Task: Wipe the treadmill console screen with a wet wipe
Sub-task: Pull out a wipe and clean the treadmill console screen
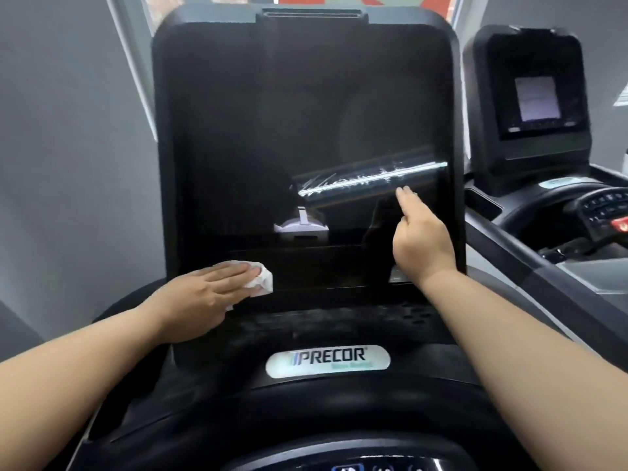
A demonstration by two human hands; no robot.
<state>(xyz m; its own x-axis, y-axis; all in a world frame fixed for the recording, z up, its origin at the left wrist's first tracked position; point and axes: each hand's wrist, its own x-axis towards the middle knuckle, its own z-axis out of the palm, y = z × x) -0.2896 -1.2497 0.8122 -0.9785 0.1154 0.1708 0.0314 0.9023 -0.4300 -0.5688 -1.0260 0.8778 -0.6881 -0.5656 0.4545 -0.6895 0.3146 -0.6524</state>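
Note:
The treadmill console screen (272,130) is a tall, dark, glossy panel that fills the middle of the view. My left hand (200,294) lies flat at its lower left corner and presses a crumpled white wet wipe (261,283) against the glass. My right hand (421,236) rests on the lower right part of the screen with fingers extended upward, touching the glass and holding nothing. A streaky bright reflection (370,180) runs across the screen just above the right fingertips.
A silver PRECOR badge (328,362) sits on the console below the screen, with a row of dark buttons (413,312) above it. A second treadmill console (530,96) with a lit small display stands to the right. Grey walls flank both sides.

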